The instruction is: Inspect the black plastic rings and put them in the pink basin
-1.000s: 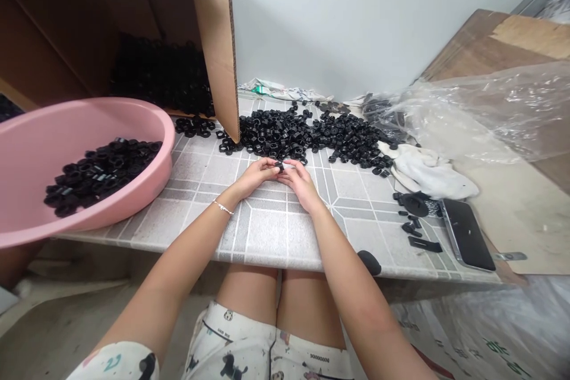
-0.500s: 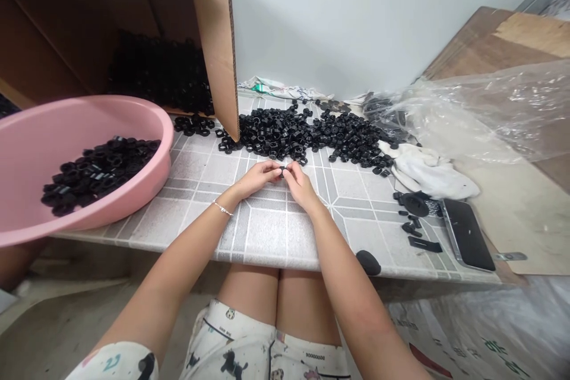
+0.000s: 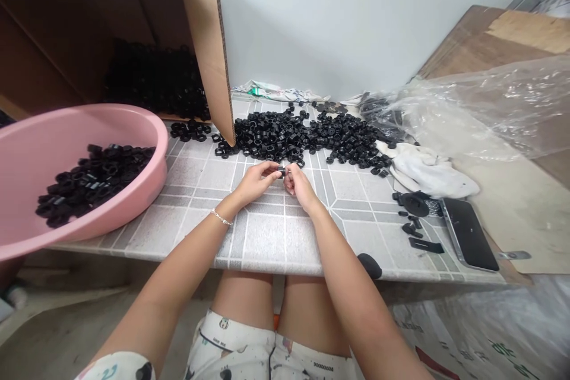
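Between thumb and fingers, my left hand (image 3: 258, 183) pinches a small black ring-like part (image 3: 281, 171) above the table's middle. My right hand (image 3: 300, 187) is beside it, its fingers curled and pressed together against the right side of that part; whether they grip a separate piece is too small to make out. Just beyond my hands lies a heap of black ring-shaped parts (image 3: 269, 135). A second heap of smaller black parts (image 3: 350, 139) adjoins it on the right.
A pink basin (image 3: 161, 148) holding black parts stands at left, before a cardboard box (image 3: 205, 41) with more inside. On the right are a white cloth (image 3: 427, 171), a phone (image 3: 469, 234), black scraps (image 3: 425, 245) and clear plastic sheeting (image 3: 499, 101). A black rounded piece (image 3: 369, 265) sits at the front edge.
My right fingers have curled in and drawn slightly off the part, which now shows more between the hands. My left hand keeps its pinch. The whole view has shifted slightly.
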### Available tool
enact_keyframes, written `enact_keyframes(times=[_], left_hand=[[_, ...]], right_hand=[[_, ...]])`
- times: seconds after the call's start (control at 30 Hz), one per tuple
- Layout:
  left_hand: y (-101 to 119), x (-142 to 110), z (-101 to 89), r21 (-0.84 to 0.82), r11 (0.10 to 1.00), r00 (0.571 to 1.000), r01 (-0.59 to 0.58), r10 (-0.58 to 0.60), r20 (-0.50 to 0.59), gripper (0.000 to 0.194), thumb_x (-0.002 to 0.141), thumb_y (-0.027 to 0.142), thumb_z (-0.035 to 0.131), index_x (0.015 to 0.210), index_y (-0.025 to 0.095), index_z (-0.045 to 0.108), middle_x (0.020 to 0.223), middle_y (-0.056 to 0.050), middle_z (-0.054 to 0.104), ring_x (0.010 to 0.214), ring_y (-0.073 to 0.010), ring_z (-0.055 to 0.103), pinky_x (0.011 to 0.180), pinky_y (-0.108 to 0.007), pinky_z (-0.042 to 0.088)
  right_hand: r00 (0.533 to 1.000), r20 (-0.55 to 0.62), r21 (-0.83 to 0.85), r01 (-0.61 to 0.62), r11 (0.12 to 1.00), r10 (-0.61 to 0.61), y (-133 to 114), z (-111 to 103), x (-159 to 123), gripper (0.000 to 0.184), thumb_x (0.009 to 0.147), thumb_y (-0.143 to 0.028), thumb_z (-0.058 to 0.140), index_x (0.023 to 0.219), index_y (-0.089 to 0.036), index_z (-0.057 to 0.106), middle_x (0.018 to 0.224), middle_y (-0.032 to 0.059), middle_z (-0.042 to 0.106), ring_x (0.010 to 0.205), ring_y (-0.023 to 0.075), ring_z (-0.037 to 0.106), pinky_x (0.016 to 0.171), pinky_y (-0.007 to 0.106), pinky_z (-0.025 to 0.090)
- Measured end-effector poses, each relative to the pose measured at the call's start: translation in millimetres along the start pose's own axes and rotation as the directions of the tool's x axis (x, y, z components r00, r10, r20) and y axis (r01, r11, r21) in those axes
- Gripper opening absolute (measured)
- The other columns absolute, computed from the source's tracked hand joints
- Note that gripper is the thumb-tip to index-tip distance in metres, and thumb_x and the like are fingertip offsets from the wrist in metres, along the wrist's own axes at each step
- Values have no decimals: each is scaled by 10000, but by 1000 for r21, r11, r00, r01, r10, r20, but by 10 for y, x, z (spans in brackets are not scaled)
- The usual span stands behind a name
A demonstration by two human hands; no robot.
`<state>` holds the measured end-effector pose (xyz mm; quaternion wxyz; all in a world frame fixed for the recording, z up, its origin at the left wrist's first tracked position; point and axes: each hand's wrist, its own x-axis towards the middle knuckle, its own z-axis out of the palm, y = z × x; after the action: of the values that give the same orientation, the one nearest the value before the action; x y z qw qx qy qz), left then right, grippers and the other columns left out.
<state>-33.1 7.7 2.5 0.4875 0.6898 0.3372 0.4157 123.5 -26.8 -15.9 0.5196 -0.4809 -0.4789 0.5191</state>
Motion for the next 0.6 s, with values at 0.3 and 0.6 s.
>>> enact_keyframes(times=[0.3,0.6], left_hand=[[224,76,-299,-575,818,977,-10,-116,-182,293,832,384,653,1090,254,606,976,-21,694,808,-120,638,790,-264,480],[387,25,-1124,-684,498,772,-533,-45,-634,300,996,341,370,989,354,669,1057,71,724,1074,-57,629,925,-194,451]], right_hand=[[1000,20,-96,-6,995,8,-22,-18,-33,374,808,-601,532,791,-228,524,572,-62,470,501,97,446,519,244,387],[996,87,-229,37,973,-17,-35,-7,-59,191,829,-397,516,746,-225,526,560,-57,470,528,118,451,576,269,369]])
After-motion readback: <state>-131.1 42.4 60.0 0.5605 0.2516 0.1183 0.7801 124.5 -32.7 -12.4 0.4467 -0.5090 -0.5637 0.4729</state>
